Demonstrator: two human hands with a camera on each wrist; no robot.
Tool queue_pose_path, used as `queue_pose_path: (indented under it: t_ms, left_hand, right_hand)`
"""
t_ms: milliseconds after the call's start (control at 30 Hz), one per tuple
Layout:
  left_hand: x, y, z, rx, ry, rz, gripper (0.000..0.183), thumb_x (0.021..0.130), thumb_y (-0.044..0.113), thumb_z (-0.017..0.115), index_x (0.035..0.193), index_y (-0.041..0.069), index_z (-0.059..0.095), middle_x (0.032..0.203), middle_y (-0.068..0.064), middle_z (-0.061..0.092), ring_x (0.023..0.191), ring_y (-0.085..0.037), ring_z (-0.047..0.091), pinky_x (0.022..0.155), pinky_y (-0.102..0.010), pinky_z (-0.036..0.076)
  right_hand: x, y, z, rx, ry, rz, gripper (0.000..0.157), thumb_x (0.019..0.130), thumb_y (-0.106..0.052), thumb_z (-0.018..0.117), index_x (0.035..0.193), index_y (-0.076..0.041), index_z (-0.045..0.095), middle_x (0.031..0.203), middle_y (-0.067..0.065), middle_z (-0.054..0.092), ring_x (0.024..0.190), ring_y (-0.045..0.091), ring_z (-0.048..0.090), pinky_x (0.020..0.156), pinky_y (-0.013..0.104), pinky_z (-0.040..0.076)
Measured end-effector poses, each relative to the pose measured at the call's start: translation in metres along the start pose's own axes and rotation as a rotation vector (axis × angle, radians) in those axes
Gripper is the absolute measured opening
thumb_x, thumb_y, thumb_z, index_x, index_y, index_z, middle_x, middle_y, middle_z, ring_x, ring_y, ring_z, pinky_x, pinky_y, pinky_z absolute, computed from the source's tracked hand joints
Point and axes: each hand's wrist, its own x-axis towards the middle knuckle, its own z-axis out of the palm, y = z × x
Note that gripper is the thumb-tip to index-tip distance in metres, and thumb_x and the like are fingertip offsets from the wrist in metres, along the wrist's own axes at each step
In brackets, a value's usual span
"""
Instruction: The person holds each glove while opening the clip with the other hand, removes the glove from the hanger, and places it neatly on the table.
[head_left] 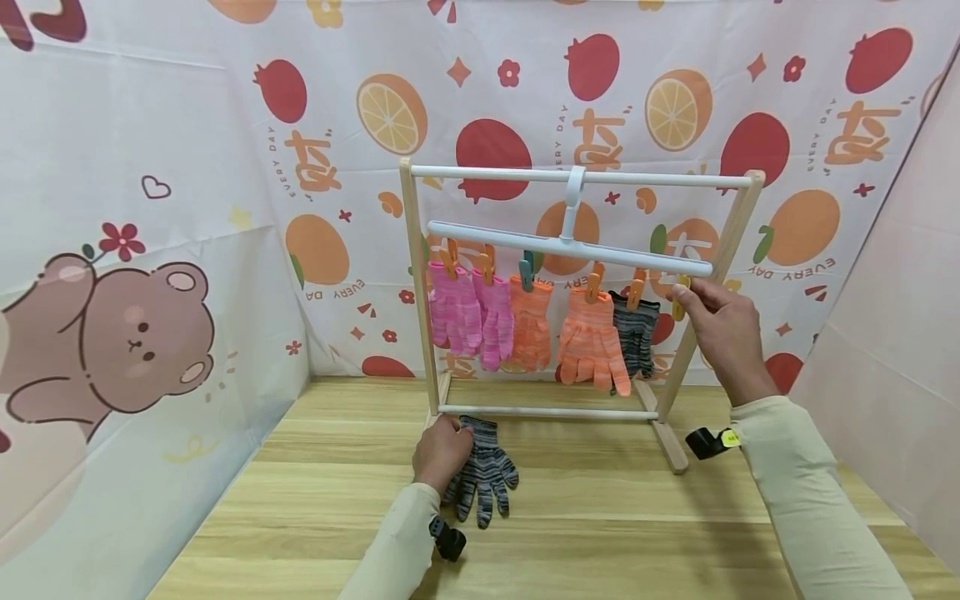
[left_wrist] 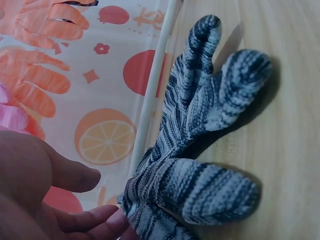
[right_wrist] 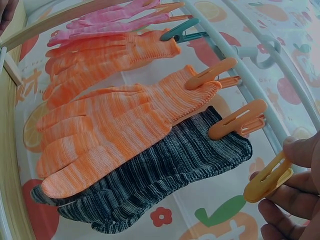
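A black-and-grey striped knit glove [head_left: 486, 467] lies on the table. My left hand [head_left: 442, 454] is at its cuff, the fingertips touching the cuff edge and the thumb apart from it in the left wrist view. My right hand [head_left: 726, 329] pinches a yellow clothespin [right_wrist: 270, 180] between thumb and fingers, under the right end of the pale blue hanger [head_left: 637, 257]. Beside it, an orange clothespin [right_wrist: 237, 120] clips another black-and-grey glove [right_wrist: 175, 160]. Further left hang orange gloves [head_left: 592, 337] and pink gloves [head_left: 455, 308], held by orange clothespins and a teal clothespin [head_left: 527, 271].
The hanger hooks over the top white bar [head_left: 495, 173] of a wooden rack [head_left: 417, 292]. A lower bar [head_left: 547, 412] runs just behind the glove on the wooden table [head_left: 600, 533]. Behind stands a fruit-print cloth [head_left: 510, 75]; a bear-print cloth [head_left: 135, 200] hangs at the left.
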Motion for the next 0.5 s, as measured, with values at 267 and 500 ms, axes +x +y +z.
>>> queue_pose_path:
  t_ms: [267, 500]
  left_hand:
    - [0.0015, 0.0011, -0.0023, 0.022, 0.019, -0.02, 0.027, 0.099, 0.029, 0.064, 0.078, 0.012, 0.058, 0.066, -0.005, 0.054, 0.057, -0.022, 0.05, 0.051, -0.037, 0.035]
    - [-0.0009, 0.0078, -0.0009, 0.02, 0.003, -0.003, 0.023, 0.1, 0.027, 0.062, 0.084, 0.011, 0.064, 0.071, -0.004, 0.058, 0.057, -0.02, 0.051, 0.052, -0.036, 0.037]
  right_hand:
    - [0.0009, 0.0002, -0.0014, -0.003, -0.007, -0.008, 0.056, 0.102, -0.05, 0.055, 0.141, -0.011, 0.062, 0.126, 0.015, 0.068, 0.106, 0.013, 0.057, 0.091, 0.03, 0.046]
    - [0.0023, 0.0027, -0.0026, 0.001, -0.018, 0.014, 0.055, 0.102, -0.048, 0.056, 0.144, -0.013, 0.059, 0.127, 0.014, 0.066, 0.108, 0.014, 0.056, 0.098, 0.041, 0.047]
